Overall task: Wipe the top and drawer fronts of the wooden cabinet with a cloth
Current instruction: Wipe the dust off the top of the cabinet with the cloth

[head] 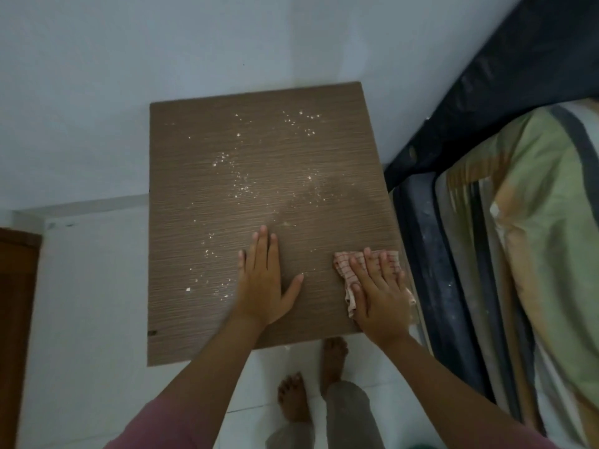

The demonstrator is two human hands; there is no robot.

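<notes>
The wooden cabinet's brown top (201, 196) fills the middle of the head view, seen from above, with white crumbs and dust scattered over it. My left hand (265, 280) lies flat on the top near its front, fingers spread, holding nothing. My right hand (379, 293) presses a pink-and-white checked cloth (345, 268) flat against the top at its front right corner. The cloth shows past my fingers and under my palm. The drawer fronts are hidden below the top.
A bed (534, 238) with a green and striped cover and a dark mattress edge stands close against the cabinet's right side. A white wall lies behind. A dark wooden door (16, 303) is at the left. My bare feet (311, 377) stand on white floor tiles.
</notes>
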